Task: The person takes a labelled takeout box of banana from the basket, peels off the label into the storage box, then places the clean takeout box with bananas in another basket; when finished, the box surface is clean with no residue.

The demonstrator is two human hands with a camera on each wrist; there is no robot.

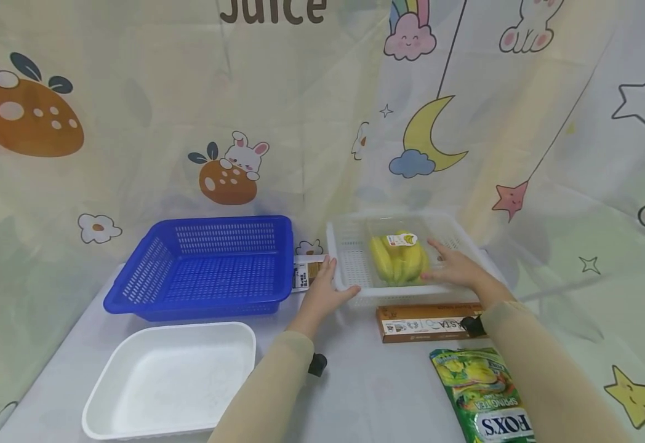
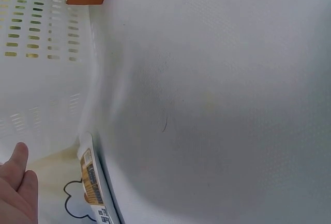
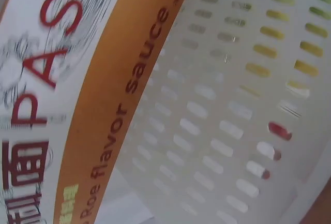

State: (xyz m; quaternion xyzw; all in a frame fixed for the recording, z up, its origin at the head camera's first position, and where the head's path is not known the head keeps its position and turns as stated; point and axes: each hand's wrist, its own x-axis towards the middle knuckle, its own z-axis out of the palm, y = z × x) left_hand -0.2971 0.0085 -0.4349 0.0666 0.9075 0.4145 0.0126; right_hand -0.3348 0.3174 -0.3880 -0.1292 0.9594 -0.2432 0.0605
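Note:
A clear plastic box of bananas (image 1: pixel 397 258) sits inside a white perforated basket (image 1: pixel 352 298) at the back. My right hand (image 1: pixel 458 269) reaches over the basket's right side, fingers spread, with the tips at the right edge of the banana box; whether they touch it is hard to tell. At the basket's left front corner is my left hand (image 1: pixel 322 298), its fingers extended along the outer wall. In the left wrist view the fingers (image 2: pixel 18 164) of that hand appear beside the white wall. The right wrist view shows no fingers.
In front of the basket lies a brown pasta box (image 1: pixel 424 329), with a green Fox's bag (image 1: pixel 483 394) nearer me. A blue basket (image 1: pixel 200 307) and a white tray (image 1: pixel 173 375) are at left. A flat white-and-brown package (image 1: pixel 302 275) lies between the baskets.

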